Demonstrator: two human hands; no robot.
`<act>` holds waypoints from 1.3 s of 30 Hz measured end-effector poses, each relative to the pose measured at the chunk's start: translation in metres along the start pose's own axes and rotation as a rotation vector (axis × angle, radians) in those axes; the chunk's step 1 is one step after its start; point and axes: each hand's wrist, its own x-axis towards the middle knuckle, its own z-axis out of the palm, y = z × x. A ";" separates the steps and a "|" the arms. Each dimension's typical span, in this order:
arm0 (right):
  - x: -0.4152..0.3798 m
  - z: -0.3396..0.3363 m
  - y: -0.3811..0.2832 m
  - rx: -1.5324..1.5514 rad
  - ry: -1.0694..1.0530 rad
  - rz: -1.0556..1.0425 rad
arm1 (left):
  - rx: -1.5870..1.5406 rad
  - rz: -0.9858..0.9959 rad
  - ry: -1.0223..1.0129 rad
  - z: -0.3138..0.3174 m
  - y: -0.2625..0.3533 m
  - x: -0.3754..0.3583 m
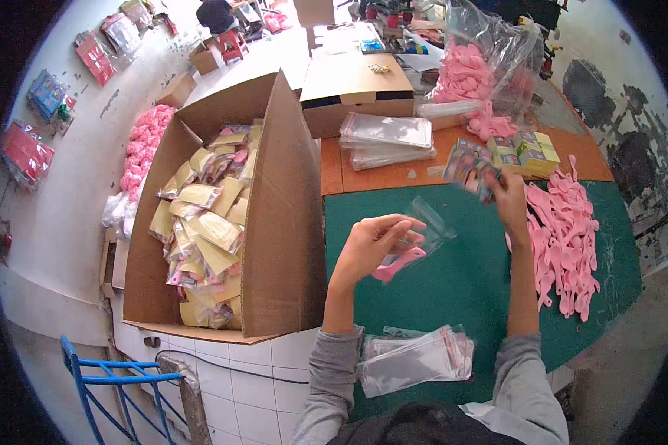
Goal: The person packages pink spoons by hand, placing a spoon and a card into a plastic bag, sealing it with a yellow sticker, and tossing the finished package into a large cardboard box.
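Over the green mat (453,297), my left hand (382,241) is closed on a clear plastic bag (432,222) with a pink spoon-like piece (401,265) in it. My right hand (506,194) grips printed cards (469,167) at the back of the mat, beside stacks of cards (523,152). Pink spoon-like pieces (564,245) lie heaped to the right of my right forearm. Near my body is a pile of clear bags (416,362). More clear bags (386,133) are stacked at the back edge of the mat.
A tall cardboard box (282,222) full of packed bags (208,222) stands at left. Behind the mat are a closed carton (356,78) and a large plastic bag of pink pieces (464,70). A blue metal frame (126,378) stands at lower left. A person (215,15) is far back.
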 end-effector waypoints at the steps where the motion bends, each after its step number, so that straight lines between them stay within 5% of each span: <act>1: -0.022 -0.002 -0.037 0.046 -0.105 0.011 | 0.024 -0.023 0.003 0.002 -0.002 0.000; 5: -0.076 -0.005 -0.108 -0.053 -0.181 0.000 | 0.235 0.044 0.007 0.009 -0.011 0.005; 8: -0.081 -0.014 -0.100 -0.210 -0.275 -0.308 | 0.315 0.028 0.011 0.015 -0.008 0.003; 23: -0.103 -0.025 -0.121 -0.581 -0.252 -0.351 | 0.455 0.068 -0.077 0.024 -0.013 0.004; 32: -0.093 -0.008 -0.098 -0.356 -0.574 -0.328 | 0.587 0.121 -0.164 0.042 0.000 0.003; 35: -0.089 0.006 -0.080 -0.477 -0.525 -0.537 | 0.584 0.106 -0.135 0.047 -0.007 0.004; 39: -0.076 0.007 -0.051 -0.188 -0.777 -0.279 | 0.635 0.022 -0.138 0.040 -0.016 0.005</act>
